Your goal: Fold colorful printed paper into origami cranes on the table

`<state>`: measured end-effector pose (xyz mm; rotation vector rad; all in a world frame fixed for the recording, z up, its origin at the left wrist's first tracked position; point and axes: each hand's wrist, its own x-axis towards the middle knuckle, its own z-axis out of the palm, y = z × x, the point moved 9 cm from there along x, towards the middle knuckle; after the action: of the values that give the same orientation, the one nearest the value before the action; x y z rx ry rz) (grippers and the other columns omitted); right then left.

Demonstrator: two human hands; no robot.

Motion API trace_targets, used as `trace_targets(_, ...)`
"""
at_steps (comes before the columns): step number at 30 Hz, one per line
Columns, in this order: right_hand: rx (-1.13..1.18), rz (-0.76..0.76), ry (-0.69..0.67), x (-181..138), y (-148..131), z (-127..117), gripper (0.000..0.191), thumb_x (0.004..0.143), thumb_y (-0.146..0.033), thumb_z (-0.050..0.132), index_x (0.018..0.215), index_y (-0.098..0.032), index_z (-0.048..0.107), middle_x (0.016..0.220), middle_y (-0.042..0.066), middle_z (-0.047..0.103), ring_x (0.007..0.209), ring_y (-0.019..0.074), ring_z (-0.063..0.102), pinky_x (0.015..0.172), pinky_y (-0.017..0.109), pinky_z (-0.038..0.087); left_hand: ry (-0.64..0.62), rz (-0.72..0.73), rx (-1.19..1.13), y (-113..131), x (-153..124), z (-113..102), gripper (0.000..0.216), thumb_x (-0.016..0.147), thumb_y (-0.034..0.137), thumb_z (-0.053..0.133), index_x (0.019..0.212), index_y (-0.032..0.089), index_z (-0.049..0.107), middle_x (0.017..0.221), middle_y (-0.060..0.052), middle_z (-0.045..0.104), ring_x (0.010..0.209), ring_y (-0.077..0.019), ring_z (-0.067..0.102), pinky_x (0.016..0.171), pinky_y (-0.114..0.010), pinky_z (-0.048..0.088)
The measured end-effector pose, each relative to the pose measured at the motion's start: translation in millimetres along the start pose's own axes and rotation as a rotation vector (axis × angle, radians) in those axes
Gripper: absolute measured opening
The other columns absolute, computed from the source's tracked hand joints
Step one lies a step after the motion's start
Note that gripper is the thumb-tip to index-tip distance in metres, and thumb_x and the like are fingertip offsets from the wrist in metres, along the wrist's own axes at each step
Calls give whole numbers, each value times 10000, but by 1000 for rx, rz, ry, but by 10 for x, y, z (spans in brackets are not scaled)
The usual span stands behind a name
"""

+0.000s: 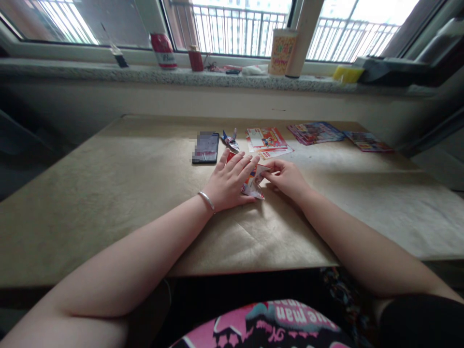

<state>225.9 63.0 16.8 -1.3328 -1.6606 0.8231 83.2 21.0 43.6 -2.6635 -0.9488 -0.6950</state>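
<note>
A partly folded sheet of colourful printed paper (258, 182) lies on the table in front of me, its right side showing pointed, raised folds. My left hand (232, 181) rests flat over the paper's left part with fingers stretched out, hiding much of it. At the upper right corner, my right hand (284, 178) pinches the paper's edge between thumb and fingers. A small folded paper figure (230, 140) with blue points sits just beyond my left fingertips. To its left lies a phone (206, 148) with its screen lit.
Printed leaflets (266, 139) lie behind my hands, with a stack of colourful booklets (315, 132) and another printed sheet pile (368, 141) farther right. On the windowsill (217, 76) stand a red can (163, 50), a red bottle (195, 59), a patterned cup (281, 51) and a yellow sponge (348, 74).
</note>
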Motion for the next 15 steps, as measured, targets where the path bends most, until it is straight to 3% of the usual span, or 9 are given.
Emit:
trace_targets(4,-18,-64,19,5,-27,-1,130,745,-298,687,817,-189,678,813,29,725,726,157,661,676,294,533,0,7,-2,15,13,-27,857,810,425,622,1521,166,219,1395,-128,489,1379,-315,364,1218,-534,40)
trace_targets(15,-156,-281,-23,-81,-238,17,178,828,-344,629,923,-241,740,894,17,745,760,154,655,701,291,521,-36,-34,-1,-23,11,-9,941,753,428,636,1533,164,182,1235,-110,588,1163,-293,539,1192,-512,142)
